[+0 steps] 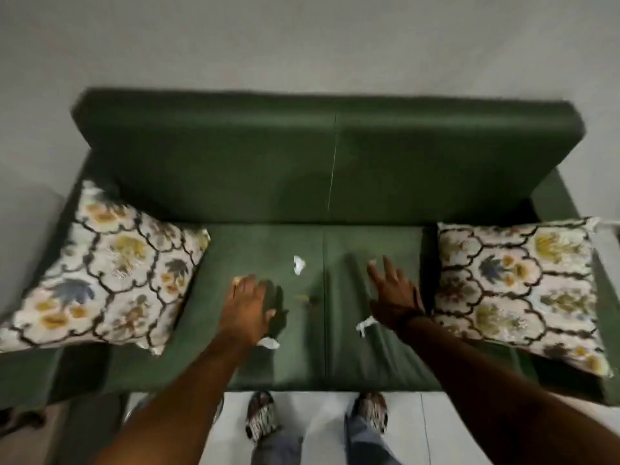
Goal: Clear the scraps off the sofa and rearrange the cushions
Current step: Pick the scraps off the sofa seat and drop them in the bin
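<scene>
Your left hand (246, 308) and right hand (392, 293) hover spread, holding nothing, over the sofa (302, 169) seat. White scraps (298, 265) lie between them. Two cushions (100, 270) lie flat at the ends, corners toward the backrest.

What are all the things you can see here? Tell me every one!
sofa: one, dark green, against the pale wall
cushions: two, white with yellow and blue flowers, one at the left end, one at the right end
paper scraps: three clear white ones on the seat, one in the middle, one beside the left wrist, one beside the right wrist
small yellowish bits: a few, mid-seat, too blurry to name
floor: light tiles, in front of the sofa
shoes: two, patterned, on the floor
left hand: flat over the seat, fingers spread
right hand: open over the seat
</scene>
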